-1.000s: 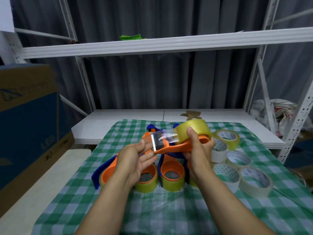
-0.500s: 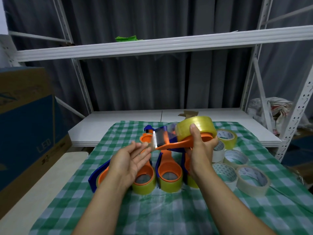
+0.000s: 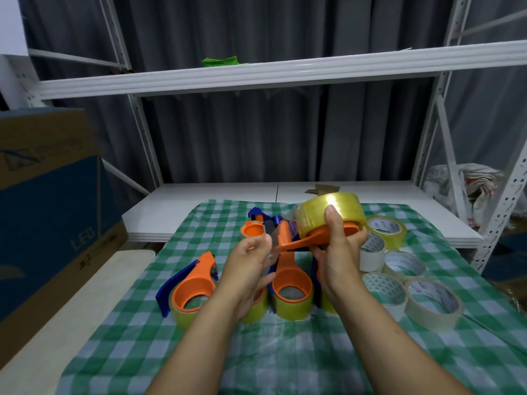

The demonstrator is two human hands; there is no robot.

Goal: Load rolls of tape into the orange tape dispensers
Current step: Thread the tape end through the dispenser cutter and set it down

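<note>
My right hand (image 3: 339,252) grips an orange tape dispenser (image 3: 302,240) held in the air, thumb pressed on the yellowish tape roll (image 3: 328,215) mounted on it. My left hand (image 3: 248,269) is at the dispenser's front end, its fingertips pinching the clear tape end near the cutter. Below, loaded orange dispensers lie on the green checked cloth (image 3: 285,354): one with a blue guard at the left (image 3: 191,289), one in the middle (image 3: 291,292), others partly hidden behind my hands. Several loose tape rolls (image 3: 427,297) lie at the right.
A white metal shelf rack (image 3: 256,72) stands behind, its lower board (image 3: 216,198) just past the cloth. A large blue and brown carton (image 3: 48,206) stands at the left. A bundle of cloth (image 3: 467,183) sits at the far right.
My left hand went from open beside the dispenser to closing on the tape end at its front. The right hand lifted the dispenser a little and tilted its roll end up.
</note>
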